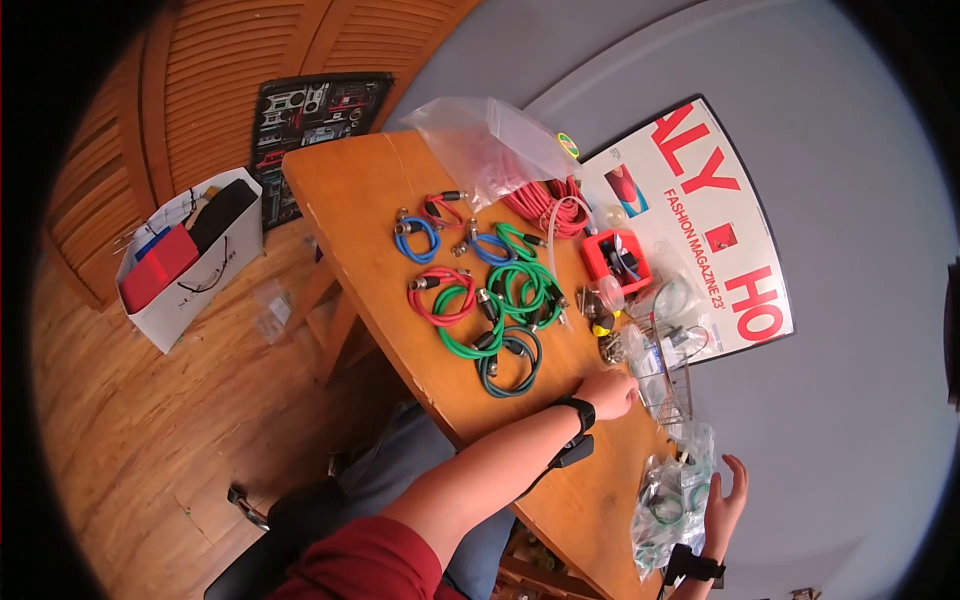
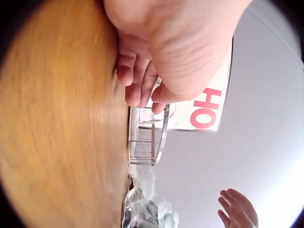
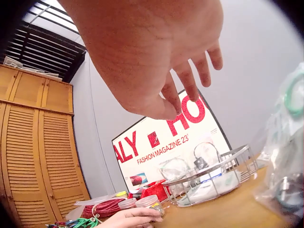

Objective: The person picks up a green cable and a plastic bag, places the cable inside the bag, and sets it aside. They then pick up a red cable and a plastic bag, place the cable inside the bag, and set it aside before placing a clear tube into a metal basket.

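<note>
My left hand [image 1: 608,392] is low over the wooden table [image 1: 590,485], beside the wire basket [image 2: 165,130]. Its fingers are loosely bent and nothing shows in them. Clear packets and other small items lie in the basket. Further right, my right hand [image 1: 728,498] is raised beside clear plastic bags [image 1: 652,530] holding green cables. Its fingers are spread and slightly bent, and it holds nothing. Coiled cables lie left of my left hand: a dark green coil [image 1: 537,370], a green coil [image 1: 442,340], a red coil [image 1: 415,302] and several smaller ones.
A red bin [image 1: 590,262] and small clear jars [image 3: 151,201] stand near the wall. Behind them lie a large red cable bundle [image 1: 570,215] and a clear plastic bag [image 1: 465,135]. A poster [image 1: 770,265] leans at the wall. On the floor stands a white bag [image 1: 215,275].
</note>
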`<state>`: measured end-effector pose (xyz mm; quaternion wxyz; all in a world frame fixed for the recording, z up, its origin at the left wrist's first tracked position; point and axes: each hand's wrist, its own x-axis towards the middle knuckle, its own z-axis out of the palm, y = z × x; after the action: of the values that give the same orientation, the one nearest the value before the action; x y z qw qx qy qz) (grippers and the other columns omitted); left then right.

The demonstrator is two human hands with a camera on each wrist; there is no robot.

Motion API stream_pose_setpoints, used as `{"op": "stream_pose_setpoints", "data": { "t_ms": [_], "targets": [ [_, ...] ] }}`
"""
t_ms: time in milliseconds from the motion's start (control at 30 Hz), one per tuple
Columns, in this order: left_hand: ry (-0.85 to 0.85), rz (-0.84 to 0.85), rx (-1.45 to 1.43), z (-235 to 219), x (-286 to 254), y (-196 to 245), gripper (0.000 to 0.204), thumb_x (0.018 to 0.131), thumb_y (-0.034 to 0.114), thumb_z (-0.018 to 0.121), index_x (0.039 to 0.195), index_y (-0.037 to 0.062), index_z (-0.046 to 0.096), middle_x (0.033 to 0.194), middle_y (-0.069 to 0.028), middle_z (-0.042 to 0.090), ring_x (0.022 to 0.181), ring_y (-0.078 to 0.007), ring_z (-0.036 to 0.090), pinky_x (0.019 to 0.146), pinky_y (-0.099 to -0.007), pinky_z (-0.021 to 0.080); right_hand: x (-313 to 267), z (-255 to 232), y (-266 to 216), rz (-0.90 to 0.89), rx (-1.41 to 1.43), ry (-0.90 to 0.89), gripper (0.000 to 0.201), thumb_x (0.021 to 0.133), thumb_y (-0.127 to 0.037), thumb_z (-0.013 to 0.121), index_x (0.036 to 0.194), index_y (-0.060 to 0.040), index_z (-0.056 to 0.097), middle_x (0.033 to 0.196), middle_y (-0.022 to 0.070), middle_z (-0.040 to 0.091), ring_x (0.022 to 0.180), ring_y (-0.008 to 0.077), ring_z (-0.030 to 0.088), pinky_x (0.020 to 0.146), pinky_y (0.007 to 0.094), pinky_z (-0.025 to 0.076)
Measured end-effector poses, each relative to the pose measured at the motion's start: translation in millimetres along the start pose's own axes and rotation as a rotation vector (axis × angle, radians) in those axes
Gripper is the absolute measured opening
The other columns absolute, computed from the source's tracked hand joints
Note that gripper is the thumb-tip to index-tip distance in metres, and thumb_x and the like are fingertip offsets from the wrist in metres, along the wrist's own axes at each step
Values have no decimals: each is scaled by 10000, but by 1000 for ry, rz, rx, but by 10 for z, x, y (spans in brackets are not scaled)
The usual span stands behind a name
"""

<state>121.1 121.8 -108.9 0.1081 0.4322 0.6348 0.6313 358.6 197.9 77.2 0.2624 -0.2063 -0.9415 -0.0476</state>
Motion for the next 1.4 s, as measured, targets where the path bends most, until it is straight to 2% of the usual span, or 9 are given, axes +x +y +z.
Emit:
{"op": "stream_pose_setpoints", "data": {
  "t_ms": [600,767,833,900,933,1000,1100,1267,1400],
  "targets": [
    [119,55,63,-29,10,15,137,823,160,551,841,101,673,815,-114,683,795,-319,655,699,-448,508,948,1031,-278,-159,236,-114,293,800,13,586,1088,-26,619,1118,146,614,1076,327,575,950,383,426],
    [42,44,82,-83,23,55,155,856,203,548,913,123,668,835,-115,689,791,-321,661,689,-448,518,1285,1273,191,-26,353,-26,247,860,-54,577,1099,-4,614,1056,155,653,1044,311,612,906,371,456],
    [8,34,120,-121,30,86,147,854,197,557,918,119,664,797,-115,687,755,-332,657,663,-458,515,1469,1263,493,202,500,-132,240,879,-77,566,1101,-3,616,1072,159,656,1042,262,618,890,358,470],
    [18,49,114,-113,48,78,149,850,205,573,927,116,665,777,-120,683,721,-320,658,633,-440,511,1632,1422,1108,213,501,-192,283,886,-125,580,1139,-3,607,1085,150,658,1043,228,616,887,345,477],
    [11,62,126,-122,57,103,149,850,205,573,927,116,665,777,-120,683,721,-320,658,633,-440,511,1695,1493,1328,227,479,-359,316,882,-147,596,1164,-5,600,1093,142,658,1044,230,616,891,341,476],
    [-17,19,117,-166,61,159,161,840,211,599,937,99,663,746,-126,674,684,-308,655,602,-415,502,1784,1479,1416,240,399,-646,414,862,-202,644,1224,-11,579,1146,120,644,1051,233,612,906,327,476],
    [-37,-1,120,-164,70,165,164,832,196,614,937,81,663,720,-126,665,653,-294,651,576,-392,493,1891,1623,1546,152,447,-797,428,849,-204,661,1223,-11,582,1189,118,625,1056,230,610,913,324,479],
    [-20,51,127,-143,77,125,140,838,157,600,932,78,667,698,-117,656,633,-279,647,556,-378,486,1957,1993,1565,109,520,-766,444,815,-228,697,1183,-1,593,1149,108,634,1016,216,616,888,317,487],
    [-31,47,140,-156,78,167,133,850,142,583,934,84,669,672,-114,643,617,-275,639,544,-379,476,1996,1982,1489,66,299,-783,349,757,-251,750,984,-8,645,886,56,648,809,164,606,751,293,492]
  ]
}}
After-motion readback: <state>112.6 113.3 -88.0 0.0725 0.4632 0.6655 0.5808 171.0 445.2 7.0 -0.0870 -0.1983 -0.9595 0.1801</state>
